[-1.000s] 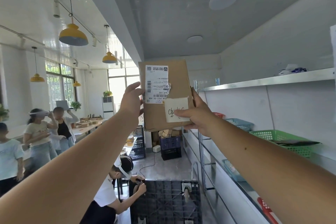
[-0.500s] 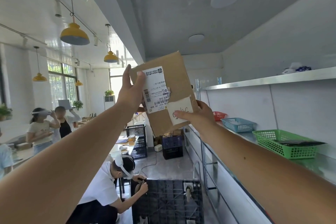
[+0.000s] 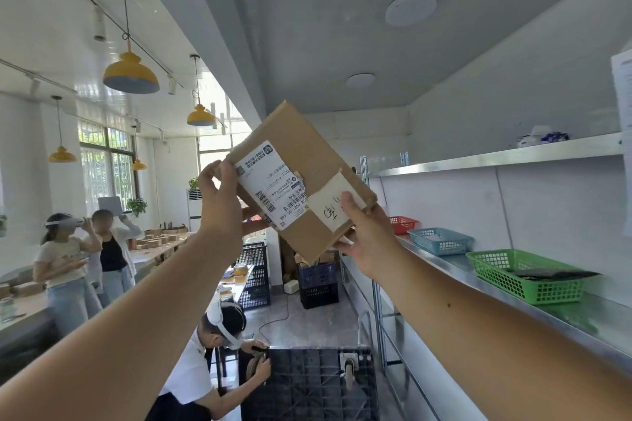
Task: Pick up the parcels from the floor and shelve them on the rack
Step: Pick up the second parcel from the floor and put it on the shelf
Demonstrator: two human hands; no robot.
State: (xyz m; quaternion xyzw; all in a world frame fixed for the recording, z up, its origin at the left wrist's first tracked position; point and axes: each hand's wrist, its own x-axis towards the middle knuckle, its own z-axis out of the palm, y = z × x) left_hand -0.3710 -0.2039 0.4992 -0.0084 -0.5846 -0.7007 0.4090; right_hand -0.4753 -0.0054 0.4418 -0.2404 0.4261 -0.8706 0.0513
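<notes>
Two hands at tilted parcel edges

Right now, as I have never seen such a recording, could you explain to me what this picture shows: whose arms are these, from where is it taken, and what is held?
There is no machine here. The camera sits on a person's head, so the two bare arms reaching forward are that person's own. The left hand and the right hand together hold a flat cardboard parcel, tilted and raised in the air. It bears a printed shipping label and a handwritten note. On the right stands a metal rack. Its middle shelf carries a green basket, a blue basket and a red basket. Below, another person crouches by an upturned black trolley.
</notes>
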